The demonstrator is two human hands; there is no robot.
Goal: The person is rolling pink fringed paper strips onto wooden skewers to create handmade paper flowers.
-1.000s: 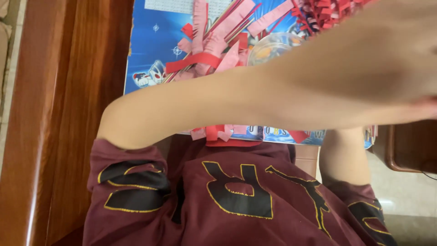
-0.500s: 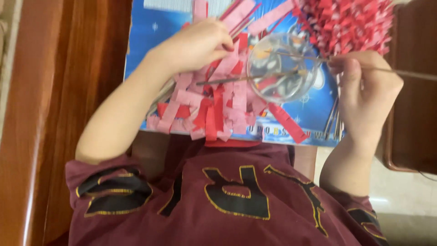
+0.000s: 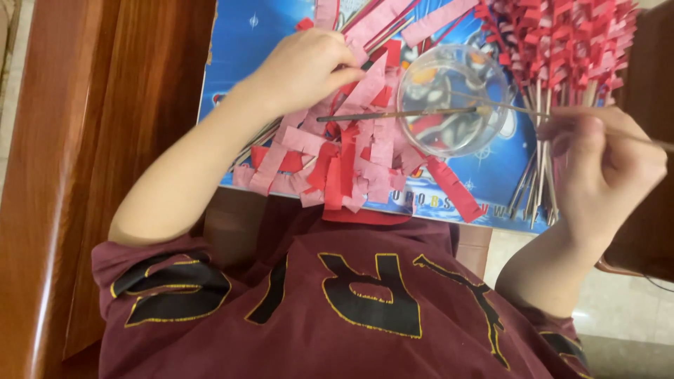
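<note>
The left hand rests curled on a loose heap of pink and red fringed paper strips, its fingertips pinching one pink strip at the top of the pile. The right hand is closed around a thin stick whose tip reaches into a clear round dish standing just beside the strips. A second thin brush-like stick lies across the dish's rim and over the heap. All of this sits on a blue printed board over a brown wooden table. Beyond the dish stands a bunch of sticks already wrapped in red and pink fringe. The person wears a maroon shirt.
</note>
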